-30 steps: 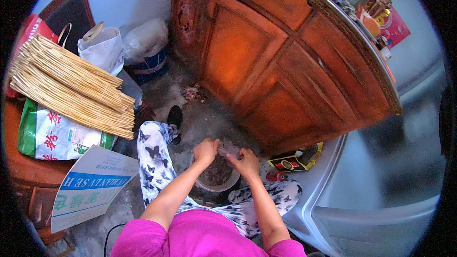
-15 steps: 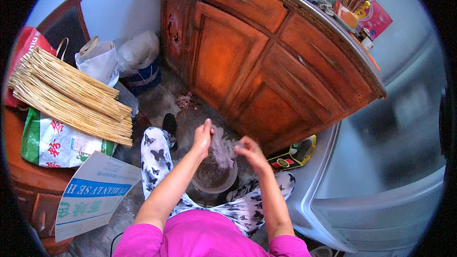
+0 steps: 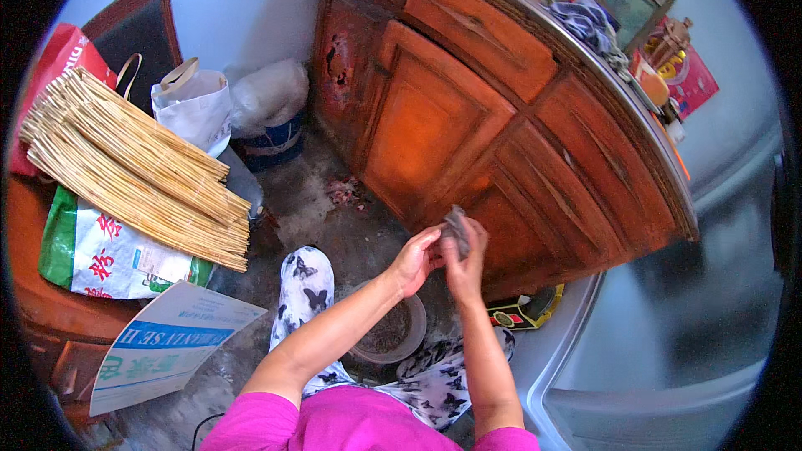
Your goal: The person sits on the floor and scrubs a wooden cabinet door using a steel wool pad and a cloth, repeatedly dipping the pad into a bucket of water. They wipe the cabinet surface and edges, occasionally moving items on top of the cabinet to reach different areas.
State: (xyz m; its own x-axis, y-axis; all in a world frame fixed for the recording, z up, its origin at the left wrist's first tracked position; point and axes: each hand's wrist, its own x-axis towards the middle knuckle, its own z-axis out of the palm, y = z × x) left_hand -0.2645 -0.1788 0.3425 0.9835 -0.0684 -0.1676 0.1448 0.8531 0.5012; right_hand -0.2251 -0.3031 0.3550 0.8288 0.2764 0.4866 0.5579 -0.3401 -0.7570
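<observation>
A wet-looking grey cloth (image 3: 456, 227) is bunched into a small wad in front of the wooden cabinet. My right hand (image 3: 464, 260) is closed around it, and part of the cloth pokes out above the fingers. Against it, my left hand (image 3: 413, 262) has its fingers curled in at the wad; what lies between the two palms is mostly hidden. Below the hands, between my knees, stands a round translucent basin (image 3: 415, 341) with dark, murky water (image 3: 386, 336) in it. My left forearm covers part of its rim.
Close ahead is the brown wooden cabinet (image 3: 443, 121), its top cluttered. A pale, glossy appliance (image 3: 668, 326) stands at the right. To the left, a bundle of thin straw-coloured sticks (image 3: 138, 163) lies on a printed sack (image 3: 96, 259), near a cardboard sheet (image 3: 171, 347) and bags.
The cloth hung loosely spread between my separated hands; now it is bunched small. Both hands have come together, shifted right and away from the basin. The view has turned slightly.
</observation>
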